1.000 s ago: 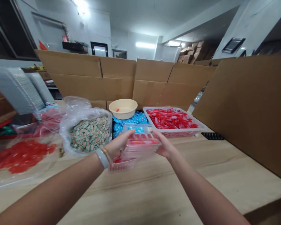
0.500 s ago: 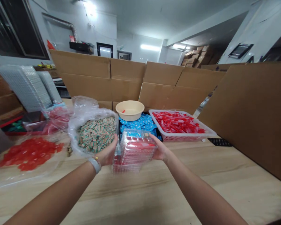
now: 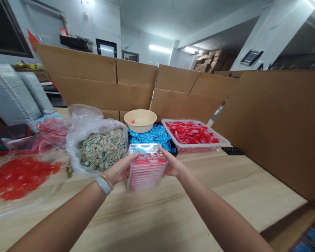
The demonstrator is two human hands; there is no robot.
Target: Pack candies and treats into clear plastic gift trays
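Observation:
Both my hands hold a stack of clear plastic trays with red and blue sweets inside, just above the wooden table. My left hand grips its left side, with a white band on the wrist. My right hand grips its right side, thumb over the top. Right behind the stack lie blue wrapped sweets.
A clear bag of green-and-white wrapped sweets sits to the left, red sweets in plastic further left. A cream bowl and a white basket of red sweets stand behind. Cardboard walls enclose the back and right.
The tray stack has been squared up between my hands and drawn slightly nearer to me and lower; the camera view shifted a little.

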